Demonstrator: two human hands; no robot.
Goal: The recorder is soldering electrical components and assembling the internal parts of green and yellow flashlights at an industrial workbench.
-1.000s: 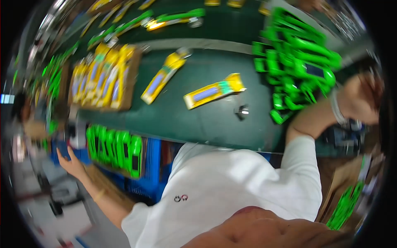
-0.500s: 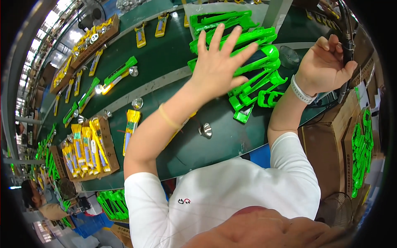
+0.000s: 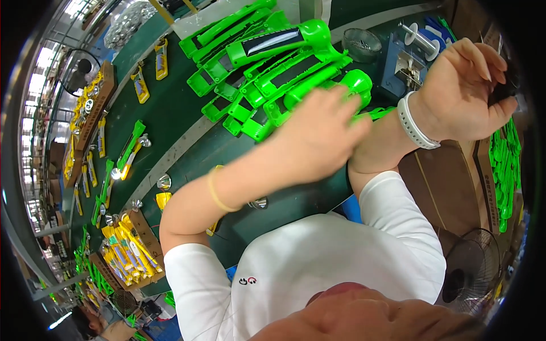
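Pile of green plastic casings [image 3: 273, 62] lies on the dark green surface [image 3: 170, 108], directly under and beyond the fingertips of the left hand [image 3: 318, 136]. The casings are long and narrow, several with dark inset panels; most run with the long axis from the near left to the far right of the view, bulbous ends toward the far right, stacked across one another. Left hand: forearm crosses the chest from the left, palm down, fingers [image 3: 347, 108] spread loosely and resting over the near edge of the pile; motion blur, so contact with a single casing cannot be told, and nothing is seen gripped. A thin yellow band [image 3: 215, 190] sits on the left forearm. Right hand [image 3: 460, 96]: raised to the right of the pile, wrist bent, fingers curled closed on a small dark object [image 3: 503, 85], mostly hidden; its kind cannot be told. A white wristband [image 3: 414, 122] circles the right wrist. Just beyond the right fingers stands a blue fixture with a white spool [image 3: 421, 42]. Well left of the left fingers, yellow casings [image 3: 128, 250] fill a cardboard tray.
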